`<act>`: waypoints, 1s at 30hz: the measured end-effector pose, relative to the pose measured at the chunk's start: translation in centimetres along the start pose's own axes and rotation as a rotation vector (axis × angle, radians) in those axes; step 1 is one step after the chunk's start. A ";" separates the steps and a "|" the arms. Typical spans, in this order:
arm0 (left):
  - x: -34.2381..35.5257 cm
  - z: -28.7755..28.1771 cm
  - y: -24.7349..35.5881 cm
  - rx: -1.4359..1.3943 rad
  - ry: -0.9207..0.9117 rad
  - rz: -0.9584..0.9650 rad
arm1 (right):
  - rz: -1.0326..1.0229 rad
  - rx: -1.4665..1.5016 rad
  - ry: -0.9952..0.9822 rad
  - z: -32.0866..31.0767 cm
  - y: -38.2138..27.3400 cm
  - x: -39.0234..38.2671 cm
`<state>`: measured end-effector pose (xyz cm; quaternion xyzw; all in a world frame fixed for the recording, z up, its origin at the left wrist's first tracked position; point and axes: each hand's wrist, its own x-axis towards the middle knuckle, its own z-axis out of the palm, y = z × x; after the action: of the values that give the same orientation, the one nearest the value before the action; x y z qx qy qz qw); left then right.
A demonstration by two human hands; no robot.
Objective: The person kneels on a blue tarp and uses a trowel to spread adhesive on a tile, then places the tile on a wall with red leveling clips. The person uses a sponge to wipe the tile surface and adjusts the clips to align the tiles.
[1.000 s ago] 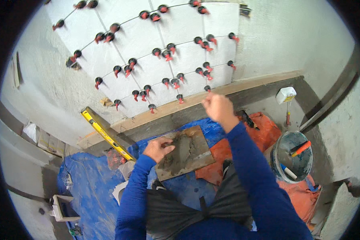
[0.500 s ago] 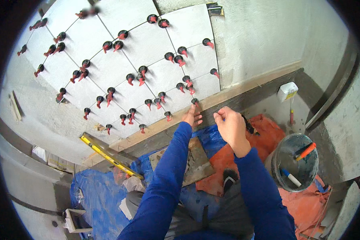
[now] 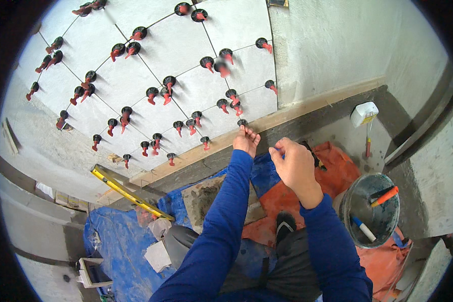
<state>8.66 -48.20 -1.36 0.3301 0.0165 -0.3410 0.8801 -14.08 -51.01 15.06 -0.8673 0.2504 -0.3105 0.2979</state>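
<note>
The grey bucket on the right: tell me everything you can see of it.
The grey bucket is round, looks like plastic, and stands upright on the floor at the person's right, partly on the orange sheet. Its inside is smeared with grey mortar. Two tools lean inside it: one with an orange handle against the upper right rim, one with a white and blue handle lower down. Neither hand touches it; the right hand is nearest, up and to its left.

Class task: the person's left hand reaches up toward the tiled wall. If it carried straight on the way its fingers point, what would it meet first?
Probably the small black tile-levelling clip just above the left hand, at the white tiles' bottom edge; depth is unclear.
</note>
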 end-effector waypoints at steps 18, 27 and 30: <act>-0.4 0.4 1.0 0.050 -0.021 -0.102 | -0.041 0.047 -0.041 2.0 -2.8 0.1; 0.8 -0.7 0.2 -0.463 -0.267 -0.239 | -0.003 -0.003 -0.119 1.2 -3.6 0.1; 0.3 -0.4 0.5 -0.367 -0.226 -0.216 | 0.010 0.019 -0.129 0.9 -3.5 0.3</act>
<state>9.28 -47.82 -1.48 0.1208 0.0148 -0.4594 0.8799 -12.36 -48.37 16.94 -0.8813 0.2319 -0.2550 0.3232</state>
